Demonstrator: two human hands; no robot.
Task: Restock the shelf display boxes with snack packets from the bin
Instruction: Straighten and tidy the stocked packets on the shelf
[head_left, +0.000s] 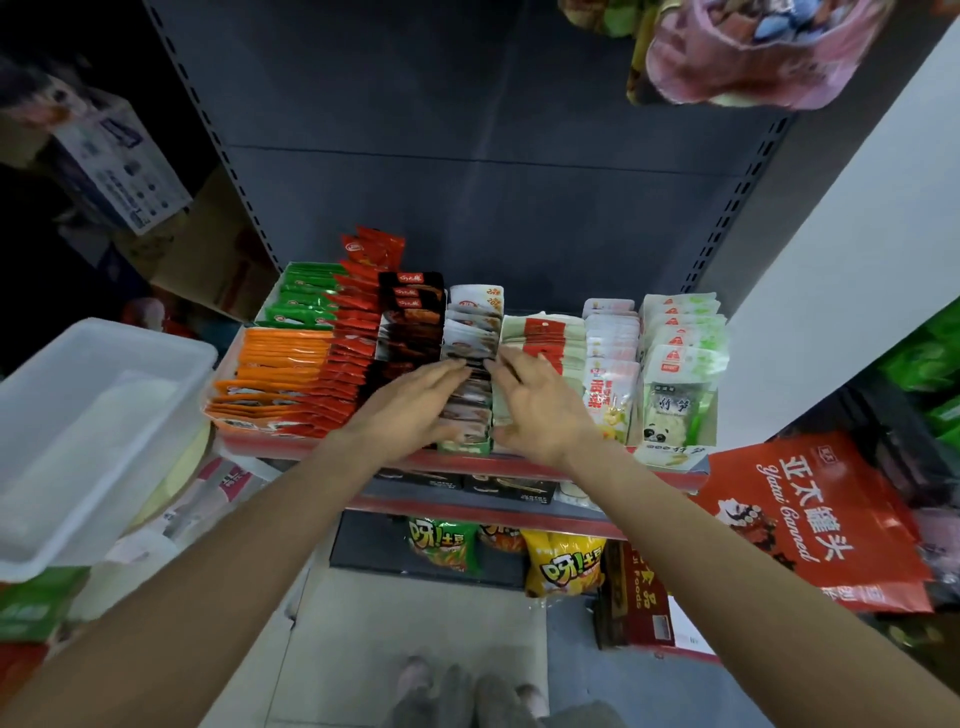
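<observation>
Snack packets: a row of white and brown packets (470, 364) is stood on edge in a narrow display box, directly between the two hands.
Long axis of the row: it runs away from the body, from the shelf's front lip toward the dark back panel; the hands lie alongside it, one at each flank.
Shelf: its red front edge (597, 470) is crossed by both forearms, just below the wrists.
Bin: the white plastic bin (93, 415) is set well to the left of the left hand, nearer the body; from this view it appears to hold no packets, though its far corner cannot be judged.
Neighbouring rows: red packets (353, 364) lie under and just left of the left hand; a pale row with a red stripe (543, 332) lies under and just right of the right hand.
Left hand: the left hand (410, 405) is laid flat with fingers straight and close together, fingertips touching the left side of the row.
Right hand: the right hand (540, 405) is spread, fingers straight, against the right side of the row; whether any packet is pinched cannot be told.
Nearer hand: both are equally close, so a squeeze inward from both sides is judged to be what squares the row.
</observation>
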